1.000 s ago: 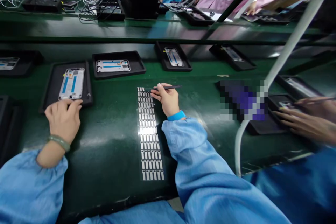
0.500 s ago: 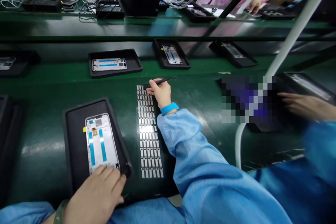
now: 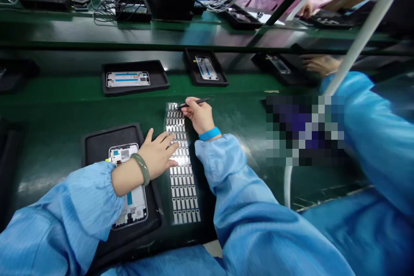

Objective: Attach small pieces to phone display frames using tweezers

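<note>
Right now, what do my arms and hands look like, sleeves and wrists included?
The left sleeve and right sleeve are loose, light blue, with gathered cuffs. The left hand is bare with a pale green bangle; the right hand is bare with a bright blue wristband.

Head-worn view, facing forward and down, close above left hand [image 3: 157, 153], right hand [image 3: 200, 116]

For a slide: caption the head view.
Left hand above phone frame in tray; right hand holds tweezers at a label sheet.

Green belt [image 3: 233, 112] free right of right hand [image 3: 200, 116]; left hand [image 3: 158, 153] overhangs metal-tab sheet [image 3: 183, 181].
</note>
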A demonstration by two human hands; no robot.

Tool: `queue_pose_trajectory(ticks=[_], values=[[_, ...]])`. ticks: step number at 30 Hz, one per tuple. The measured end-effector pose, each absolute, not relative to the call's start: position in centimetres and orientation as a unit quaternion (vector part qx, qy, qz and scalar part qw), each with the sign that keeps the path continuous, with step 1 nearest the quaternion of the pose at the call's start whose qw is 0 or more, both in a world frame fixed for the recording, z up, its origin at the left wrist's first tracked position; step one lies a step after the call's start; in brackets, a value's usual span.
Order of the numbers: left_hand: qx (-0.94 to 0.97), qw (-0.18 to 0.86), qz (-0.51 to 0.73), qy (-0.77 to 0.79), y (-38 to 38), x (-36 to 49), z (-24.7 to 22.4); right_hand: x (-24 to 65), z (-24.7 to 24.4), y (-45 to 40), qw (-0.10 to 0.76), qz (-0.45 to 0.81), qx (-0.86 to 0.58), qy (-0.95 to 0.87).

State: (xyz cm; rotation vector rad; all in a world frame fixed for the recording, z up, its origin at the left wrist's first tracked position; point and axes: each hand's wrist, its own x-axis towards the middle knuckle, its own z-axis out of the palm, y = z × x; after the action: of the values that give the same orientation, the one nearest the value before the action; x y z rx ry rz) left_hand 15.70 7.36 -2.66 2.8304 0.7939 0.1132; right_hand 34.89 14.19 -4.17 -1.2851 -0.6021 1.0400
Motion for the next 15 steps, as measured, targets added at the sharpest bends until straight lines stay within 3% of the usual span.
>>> queue_pose_trajectory(ticks=[7, 10, 15], values=[[0.94, 0.151, 0.099, 0.29, 7.4, 14.8, -1.8, 34.4, -0.5, 12.2, 0.636, 0.59, -0.449, -0.214], [0.911, 0.174, 0.154, 0.34, 7.4, 13.4, -0.3, 31.7, 0.3, 10.8, 0.641, 0.589, -0.414, -0.266], [0.715, 0.418, 0.313, 0.465, 6.0, 10.4, 1.2, 26.5, 0.7, 8.5, 0.608, 0.587, -0.405, -0.349]])
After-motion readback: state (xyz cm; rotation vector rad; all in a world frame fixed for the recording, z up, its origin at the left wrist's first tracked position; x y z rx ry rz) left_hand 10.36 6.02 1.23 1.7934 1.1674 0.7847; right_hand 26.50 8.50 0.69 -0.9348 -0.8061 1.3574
